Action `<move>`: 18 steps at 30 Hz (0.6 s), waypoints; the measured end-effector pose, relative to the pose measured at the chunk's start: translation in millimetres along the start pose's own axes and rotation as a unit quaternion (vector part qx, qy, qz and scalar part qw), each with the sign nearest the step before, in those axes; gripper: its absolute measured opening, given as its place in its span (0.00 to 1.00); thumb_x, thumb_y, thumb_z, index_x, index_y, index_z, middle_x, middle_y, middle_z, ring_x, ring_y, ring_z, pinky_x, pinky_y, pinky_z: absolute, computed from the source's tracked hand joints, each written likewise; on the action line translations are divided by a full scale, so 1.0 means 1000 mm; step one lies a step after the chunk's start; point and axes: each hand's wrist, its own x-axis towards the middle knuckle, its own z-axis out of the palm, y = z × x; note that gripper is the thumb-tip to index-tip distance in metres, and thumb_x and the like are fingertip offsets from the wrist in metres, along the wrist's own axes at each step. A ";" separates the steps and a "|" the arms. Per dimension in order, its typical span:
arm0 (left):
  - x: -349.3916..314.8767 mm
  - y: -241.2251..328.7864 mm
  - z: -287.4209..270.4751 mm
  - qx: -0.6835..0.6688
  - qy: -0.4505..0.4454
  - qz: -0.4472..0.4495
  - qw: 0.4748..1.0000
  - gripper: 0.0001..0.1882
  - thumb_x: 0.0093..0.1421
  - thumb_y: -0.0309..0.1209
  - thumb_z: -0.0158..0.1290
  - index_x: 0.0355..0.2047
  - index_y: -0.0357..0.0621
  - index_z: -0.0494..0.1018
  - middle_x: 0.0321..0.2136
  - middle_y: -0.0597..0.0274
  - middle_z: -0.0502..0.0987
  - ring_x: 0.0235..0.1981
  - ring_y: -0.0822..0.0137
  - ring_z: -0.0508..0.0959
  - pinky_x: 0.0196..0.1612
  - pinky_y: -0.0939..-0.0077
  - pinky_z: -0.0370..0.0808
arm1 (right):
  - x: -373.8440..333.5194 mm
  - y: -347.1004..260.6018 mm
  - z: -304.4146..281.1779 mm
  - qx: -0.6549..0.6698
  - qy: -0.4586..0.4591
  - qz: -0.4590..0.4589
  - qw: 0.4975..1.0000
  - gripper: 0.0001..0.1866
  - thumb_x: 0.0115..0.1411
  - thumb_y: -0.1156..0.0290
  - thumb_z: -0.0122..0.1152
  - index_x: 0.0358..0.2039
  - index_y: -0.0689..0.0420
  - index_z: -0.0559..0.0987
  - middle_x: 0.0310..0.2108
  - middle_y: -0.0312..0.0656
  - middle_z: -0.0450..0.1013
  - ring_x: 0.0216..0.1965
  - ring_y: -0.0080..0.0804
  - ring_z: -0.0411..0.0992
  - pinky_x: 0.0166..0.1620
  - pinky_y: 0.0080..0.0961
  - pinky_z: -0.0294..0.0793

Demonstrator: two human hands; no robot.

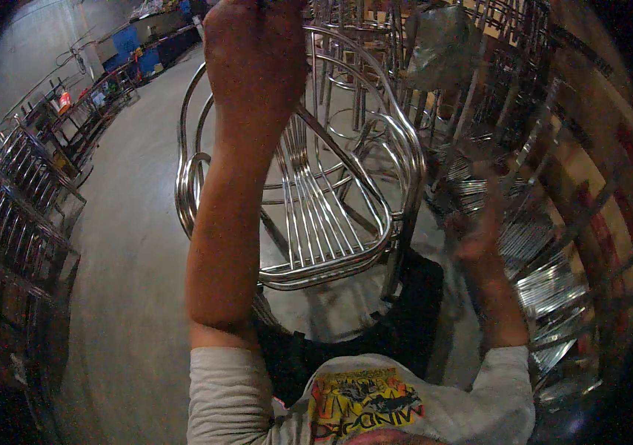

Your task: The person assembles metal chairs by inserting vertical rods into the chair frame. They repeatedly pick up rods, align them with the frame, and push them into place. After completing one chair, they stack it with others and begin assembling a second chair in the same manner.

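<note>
The steel chair (pixel 316 200) stands on the concrete floor (pixel 131 297) directly in front of the person, beside stacked chairs (pixel 554 245). The left hand (pixel 253 67) is raised at its backrest top, fingers closed, probably gripping the tube. The right hand (pixel 483 230) is blurred; I cannot tell its fingers. For good control, I think both hands should hold the frame firmly.

The steel chair (pixel 309 215) stands before the person, racks (pixel 27 215) to its left (more chairs (pixel 554 222) right).

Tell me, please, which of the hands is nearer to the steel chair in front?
Left. The left hand is raised against the steel chair's backrest top; the right hand, blurred, is beside the stacked chairs.
</note>
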 end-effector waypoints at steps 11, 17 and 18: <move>-0.326 -0.080 0.018 -0.070 -0.133 -0.733 0.663 0.32 0.68 0.53 0.38 0.32 0.32 0.75 0.25 0.45 0.77 0.29 0.50 0.76 0.36 0.55 0.70 | -0.032 -0.072 0.100 0.618 -0.418 0.535 0.395 0.28 0.64 0.74 0.44 0.65 0.48 0.59 0.22 0.35 0.61 0.14 0.19 0.54 0.17 0.17 0.56; -0.422 -0.111 0.039 0.030 -0.140 -0.763 0.631 0.33 0.68 0.52 0.36 0.32 0.29 0.74 0.26 0.39 0.77 0.32 0.40 0.76 0.39 0.52 0.69 | -0.026 -0.067 0.159 0.542 -0.479 0.529 0.444 0.28 0.63 0.74 0.45 0.65 0.50 0.59 0.21 0.34 0.60 0.13 0.18 0.53 0.17 0.15 0.55; -0.429 -0.118 0.041 0.020 -0.127 -0.752 0.646 0.33 0.68 0.51 0.36 0.31 0.29 0.74 0.26 0.39 0.76 0.31 0.39 0.76 0.39 0.52 0.69 | -0.025 -0.066 0.164 0.538 -0.487 0.512 0.459 0.29 0.63 0.74 0.45 0.65 0.51 0.59 0.21 0.34 0.60 0.13 0.18 0.53 0.16 0.15 0.55</move>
